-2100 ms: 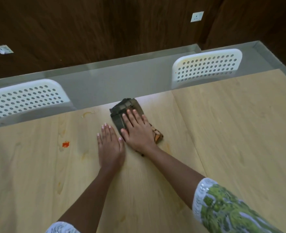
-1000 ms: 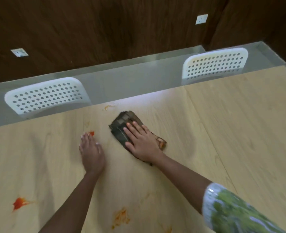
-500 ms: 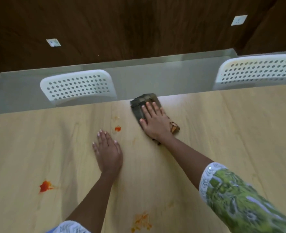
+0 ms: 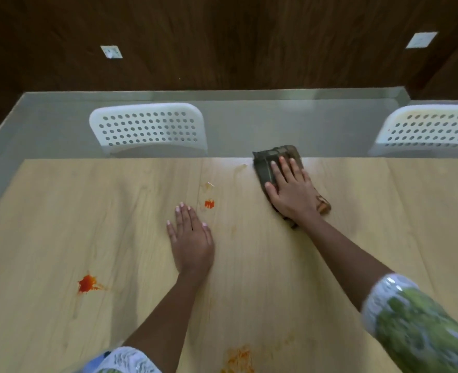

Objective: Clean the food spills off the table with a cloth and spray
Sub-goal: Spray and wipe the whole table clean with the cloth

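Observation:
A dark folded cloth (image 4: 267, 164) lies at the far edge of the light wooden table (image 4: 88, 211). My right hand (image 4: 289, 189) presses flat on it with straight fingers. My left hand (image 4: 191, 238) rests flat on the bare table, left of the cloth. A small red spill (image 4: 209, 203) sits just beyond my left fingertips. A bigger red splat (image 4: 87, 283) is at the near left, and an orange smear (image 4: 238, 358) is at the near edge. Faint wet marks (image 4: 209, 185) lie above the small red spill. No spray bottle is in view.
Two white perforated chairs (image 4: 148, 127) (image 4: 432, 129) stand behind the far table edge on a grey floor (image 4: 276, 117). A dark wood wall (image 4: 222, 41) with sockets rises behind them.
My right hand has pushed the cloth farther out to the table's far edge. My left hand stays flat on the table. The view has shifted left, showing more spills.

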